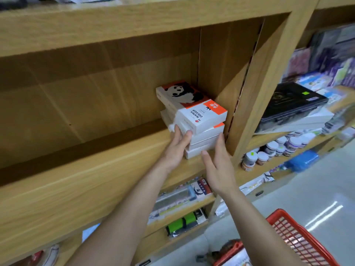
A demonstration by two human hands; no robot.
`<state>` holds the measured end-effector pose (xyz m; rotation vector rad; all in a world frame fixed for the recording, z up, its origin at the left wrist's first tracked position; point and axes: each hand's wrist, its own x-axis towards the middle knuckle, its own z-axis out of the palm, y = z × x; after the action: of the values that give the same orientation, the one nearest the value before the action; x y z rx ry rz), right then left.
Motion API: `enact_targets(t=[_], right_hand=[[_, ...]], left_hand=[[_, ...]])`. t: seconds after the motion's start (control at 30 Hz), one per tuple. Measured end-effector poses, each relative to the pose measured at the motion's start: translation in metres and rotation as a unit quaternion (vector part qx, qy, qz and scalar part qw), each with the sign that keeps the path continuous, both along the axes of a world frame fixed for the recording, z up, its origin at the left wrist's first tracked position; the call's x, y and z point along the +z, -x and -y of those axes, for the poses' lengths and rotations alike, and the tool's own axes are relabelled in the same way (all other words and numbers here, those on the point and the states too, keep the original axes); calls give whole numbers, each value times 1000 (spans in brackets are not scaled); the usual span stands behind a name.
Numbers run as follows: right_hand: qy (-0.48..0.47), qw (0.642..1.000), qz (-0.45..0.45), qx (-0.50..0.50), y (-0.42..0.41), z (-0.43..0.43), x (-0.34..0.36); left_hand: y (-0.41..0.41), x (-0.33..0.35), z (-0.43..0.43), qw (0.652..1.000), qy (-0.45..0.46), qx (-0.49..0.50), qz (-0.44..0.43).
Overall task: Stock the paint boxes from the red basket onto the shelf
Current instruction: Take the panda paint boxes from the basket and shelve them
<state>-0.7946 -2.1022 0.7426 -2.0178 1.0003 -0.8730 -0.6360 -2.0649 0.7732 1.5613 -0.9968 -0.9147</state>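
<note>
Four or so watercolour paint boxes [192, 116] are lying flat in a stack in the wooden shelf's [96, 166] right-hand corner, tucked against the divider so they cannot slide. On the stack's left side the left hand [177, 146] is bracing it, fingers pressing, not clenched. Just beside it the right hand [217, 166] is hovering open-palmed, gripping nothing (likely squaring the pile). Lower right, the red basket [299, 240] is waiting on the floor.

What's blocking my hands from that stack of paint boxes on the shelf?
Nothing visible. The left hand already touches the stack of paint boxes at its left side, and the right hand is open beside its front right corner, with bare shelf around.
</note>
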Motion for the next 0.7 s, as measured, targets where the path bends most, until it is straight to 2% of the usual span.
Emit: enact_targets(t=[0.13, 0.27, 0.4, 0.53, 0.7], right_hand=[[0, 996, -68, -60, -11, 8, 5], [21, 992, -42, -119, -12, -5, -2], [17, 995, -59, -73, -6, -12, -8], [16, 994, -71, -76, -7, -2, -7], [64, 985, -128, -92, -13, -3, -12]], left_hand=[[-1, -5, 12, 999, -32, -4, 6], [-20, -23, 3, 1000, -19, -5, 11], [-33, -34, 9, 998, -14, -25, 60], [-34, -32, 18, 995, -14, -42, 94], [-43, -33, 17, 980, -34, -51, 189]])
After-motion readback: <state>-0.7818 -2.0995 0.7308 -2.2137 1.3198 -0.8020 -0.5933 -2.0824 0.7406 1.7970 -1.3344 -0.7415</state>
